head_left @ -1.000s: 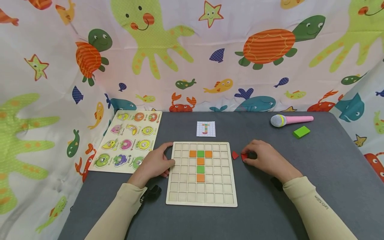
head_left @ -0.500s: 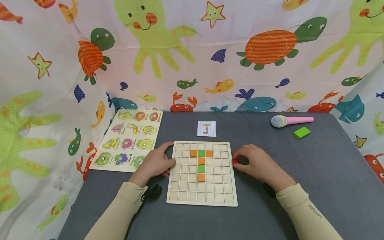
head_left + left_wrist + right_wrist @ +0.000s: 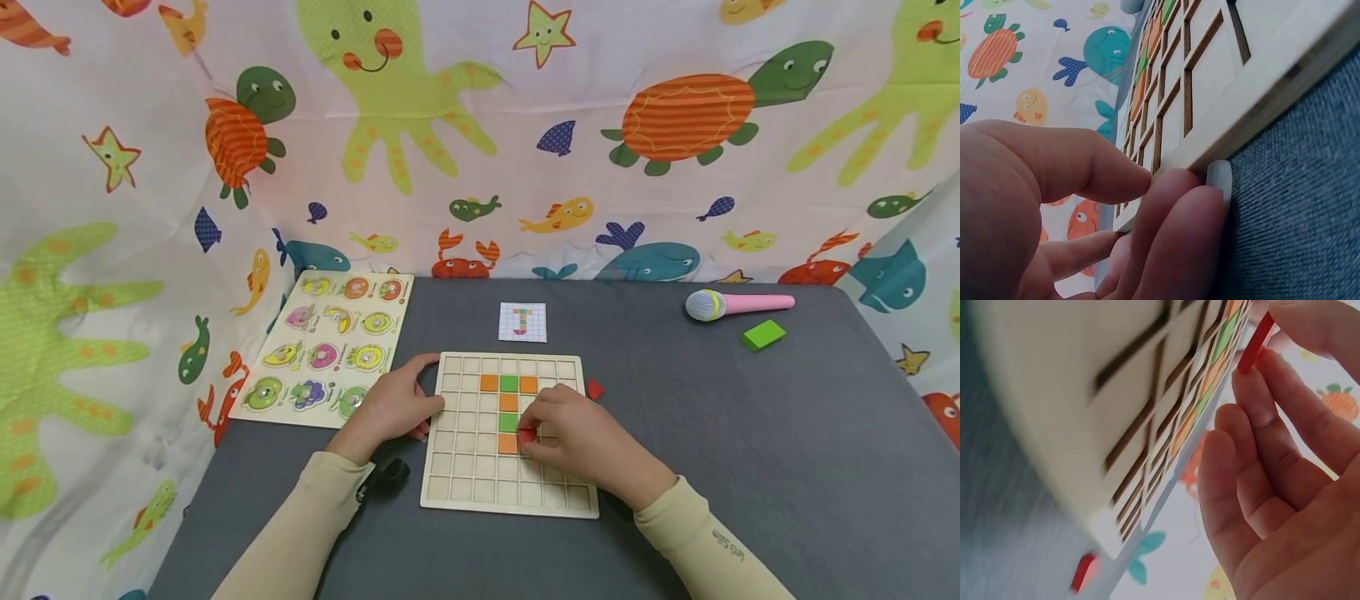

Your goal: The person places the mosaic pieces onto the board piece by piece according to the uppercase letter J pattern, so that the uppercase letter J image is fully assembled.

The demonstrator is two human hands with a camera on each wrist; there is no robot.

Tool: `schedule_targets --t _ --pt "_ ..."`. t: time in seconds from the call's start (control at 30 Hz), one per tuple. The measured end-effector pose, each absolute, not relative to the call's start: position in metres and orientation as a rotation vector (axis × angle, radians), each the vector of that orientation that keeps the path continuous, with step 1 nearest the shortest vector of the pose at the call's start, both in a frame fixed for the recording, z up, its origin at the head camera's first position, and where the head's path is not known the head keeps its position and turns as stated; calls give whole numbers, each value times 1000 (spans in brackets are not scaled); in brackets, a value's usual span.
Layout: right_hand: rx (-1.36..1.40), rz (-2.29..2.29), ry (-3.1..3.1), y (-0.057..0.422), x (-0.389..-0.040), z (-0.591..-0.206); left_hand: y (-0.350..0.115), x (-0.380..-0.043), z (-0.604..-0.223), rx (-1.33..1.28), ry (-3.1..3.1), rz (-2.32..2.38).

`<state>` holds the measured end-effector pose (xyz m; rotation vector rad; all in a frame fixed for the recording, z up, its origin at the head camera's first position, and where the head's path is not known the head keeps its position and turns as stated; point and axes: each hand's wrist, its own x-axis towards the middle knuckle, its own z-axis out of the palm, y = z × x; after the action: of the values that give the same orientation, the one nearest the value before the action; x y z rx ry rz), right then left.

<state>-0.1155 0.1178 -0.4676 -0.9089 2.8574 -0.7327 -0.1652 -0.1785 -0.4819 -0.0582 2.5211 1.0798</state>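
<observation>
A square wooden grid board (image 3: 463,467) lies flat, with orange and green square tiles (image 3: 509,422) set in a T-shaped pattern. My left hand (image 3: 388,406) holds the board's left edge, its thumb and fingertips meeting at the frame in the left wrist view. Over the board, my right hand (image 3: 588,442) pinches a small red piece (image 3: 1255,344) between thumb and fingers, close to the lowest orange tile. Most of that piece is covered by the fingers in the head view. Another red piece (image 3: 595,389), with a curved side, lies just beyond the board's right edge.
Behind the board lies a small white card (image 3: 522,322) printed with a coloured J shape. A fruit puzzle board (image 3: 392,308) occupies the left side. At the back right are a pink toy microphone (image 3: 738,304) and a green block (image 3: 763,335). A patterned curtain hangs behind.
My right hand has picked up one red piece from beside the board and moved left with it over the grid. The left hand stays at the board's edge.
</observation>
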Motion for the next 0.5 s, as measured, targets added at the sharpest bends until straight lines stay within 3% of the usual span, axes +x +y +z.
schedule_targets --t 0.5 --pt "-998 -707 2867 95 -96 -471 -178 -166 -484 -55 2528 1072"
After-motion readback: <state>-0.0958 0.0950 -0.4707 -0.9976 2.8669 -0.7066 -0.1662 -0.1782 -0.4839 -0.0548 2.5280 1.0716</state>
